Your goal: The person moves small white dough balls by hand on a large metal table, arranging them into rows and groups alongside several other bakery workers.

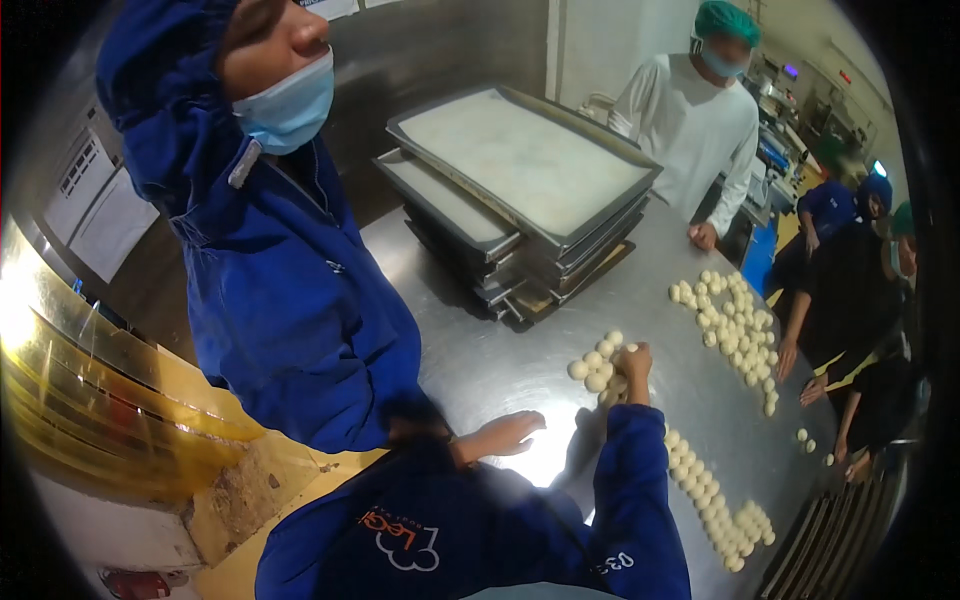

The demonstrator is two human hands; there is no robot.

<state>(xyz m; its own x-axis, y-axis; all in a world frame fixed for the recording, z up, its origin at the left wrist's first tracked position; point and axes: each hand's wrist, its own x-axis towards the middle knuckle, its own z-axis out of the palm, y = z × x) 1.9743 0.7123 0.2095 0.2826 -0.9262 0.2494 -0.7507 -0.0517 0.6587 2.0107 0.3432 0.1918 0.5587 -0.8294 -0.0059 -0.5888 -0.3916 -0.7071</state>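
Note:
My right hand (637, 368) reaches over the steel table (480, 370), its fingers closed round a pale, round dough ball at the edge of a small cluster of dough balls (597, 381). The fingers partly cover the ball. My left hand (508, 435) lies low over the table to the left of that cluster, fingers stretched out and holding nothing. A long group of dough balls (700, 490) sits to the right of my right sleeve. Farther off, another large group (735, 325) spreads along the table's right side.
A stack of metal trays (520, 165), the top ones pale inside, stands at the far side of the table. A person in blue (290, 290) stands close on my left. Another in white (690, 130) is across the table. Several co-workers' hands (787, 355) rest along the right edge.

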